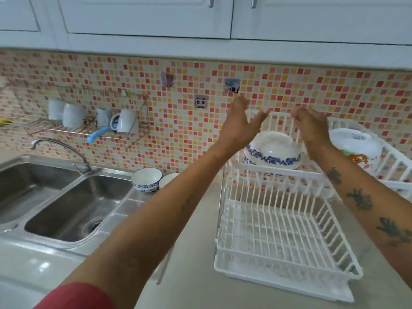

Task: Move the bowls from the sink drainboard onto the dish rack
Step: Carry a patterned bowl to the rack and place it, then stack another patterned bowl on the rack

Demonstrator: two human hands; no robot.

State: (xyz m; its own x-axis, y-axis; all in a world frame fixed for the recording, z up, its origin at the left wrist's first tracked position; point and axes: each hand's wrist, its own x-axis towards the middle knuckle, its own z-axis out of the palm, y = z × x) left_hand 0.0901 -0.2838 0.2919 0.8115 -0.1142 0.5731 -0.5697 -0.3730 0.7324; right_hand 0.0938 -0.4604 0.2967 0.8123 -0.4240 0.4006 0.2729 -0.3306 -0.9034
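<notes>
Above the dish rack, left hand and right hand hover empty (fingers spread).

Just one camera here, a wide-angle one up on the person's head, looking forward and down over both forearms. It faces the tiled wall, sink on the left, dish rack close on the right, bench below.

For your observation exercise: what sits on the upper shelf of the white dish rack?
On the dish rack upper shelf lies an upturned blue-patterned bowl. To its right is a white dish with a coloured print. The right forearm covers what lies between them.
</notes>
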